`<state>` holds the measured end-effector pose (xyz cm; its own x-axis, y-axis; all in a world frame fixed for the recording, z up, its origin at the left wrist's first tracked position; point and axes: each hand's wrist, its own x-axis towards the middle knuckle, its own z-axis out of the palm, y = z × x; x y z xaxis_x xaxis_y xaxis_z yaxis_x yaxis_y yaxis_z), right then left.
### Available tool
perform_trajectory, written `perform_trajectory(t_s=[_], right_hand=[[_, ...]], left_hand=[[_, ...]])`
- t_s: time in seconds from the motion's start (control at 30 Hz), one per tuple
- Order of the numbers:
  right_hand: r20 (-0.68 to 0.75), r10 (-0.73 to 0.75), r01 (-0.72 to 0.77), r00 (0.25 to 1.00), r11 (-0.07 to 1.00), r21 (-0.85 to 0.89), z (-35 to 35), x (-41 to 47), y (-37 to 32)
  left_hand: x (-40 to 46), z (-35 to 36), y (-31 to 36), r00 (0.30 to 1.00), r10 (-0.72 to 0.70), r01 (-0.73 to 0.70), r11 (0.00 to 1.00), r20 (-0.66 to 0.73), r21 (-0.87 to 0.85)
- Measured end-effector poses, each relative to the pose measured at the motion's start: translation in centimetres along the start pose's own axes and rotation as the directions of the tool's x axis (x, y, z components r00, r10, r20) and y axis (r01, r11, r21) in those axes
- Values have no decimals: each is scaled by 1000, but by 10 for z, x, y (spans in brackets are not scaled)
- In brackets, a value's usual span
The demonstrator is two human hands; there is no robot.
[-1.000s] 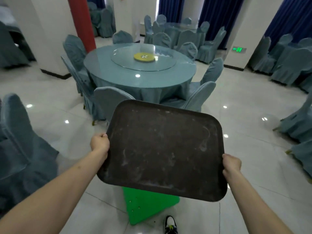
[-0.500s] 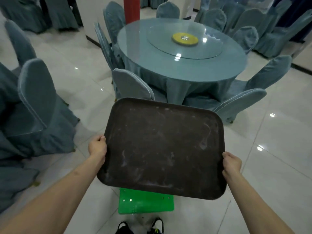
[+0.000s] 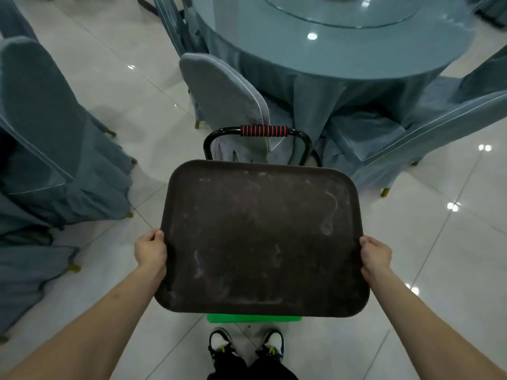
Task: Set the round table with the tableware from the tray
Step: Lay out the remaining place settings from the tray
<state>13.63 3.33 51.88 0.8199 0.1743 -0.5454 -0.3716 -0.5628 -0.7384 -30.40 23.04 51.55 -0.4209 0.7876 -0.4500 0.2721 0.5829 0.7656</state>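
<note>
A dark brown rectangular tray with a scuffed, bare surface is held level in front of me. My left hand grips its left edge and my right hand grips its right edge, thumbs on the rim. No tableware shows on the tray. The round table with a blue-grey cloth and a glass turntable stands ahead at the top of the view.
Under the tray is a green cart platform with a black handle and red grip. Covered chairs stand ahead, at the right and at the left. My shoes stand on glossy white tiles.
The view has tilted down and closed in on the table. The cart handle and my shoes have come into view; both hands keep their hold on the tray.
</note>
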Motion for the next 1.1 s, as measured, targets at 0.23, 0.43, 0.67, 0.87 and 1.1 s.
perform_trajectory(t_s=[0.23,0.43,0.67,0.87,1.1], right_hand=[[-3,65,-65,998,995,-71,42,60,90],[-20,79,-81,997,989,-125,78,124,181],[-45,71,-76,996,989,-130,137,198,268],[-68,45,-52,997,993,-104,190,255,321],[-73,-12,3,997,992,-126,248,310,348]], left_hand=[[49,46,-98,995,-87,86,996,42,23],[97,102,-200,988,-147,145,989,38,38],[166,170,-300,984,-170,171,985,55,3],[227,222,-358,991,-119,122,992,67,-32],[283,267,-388,996,-14,15,1000,86,-7]])
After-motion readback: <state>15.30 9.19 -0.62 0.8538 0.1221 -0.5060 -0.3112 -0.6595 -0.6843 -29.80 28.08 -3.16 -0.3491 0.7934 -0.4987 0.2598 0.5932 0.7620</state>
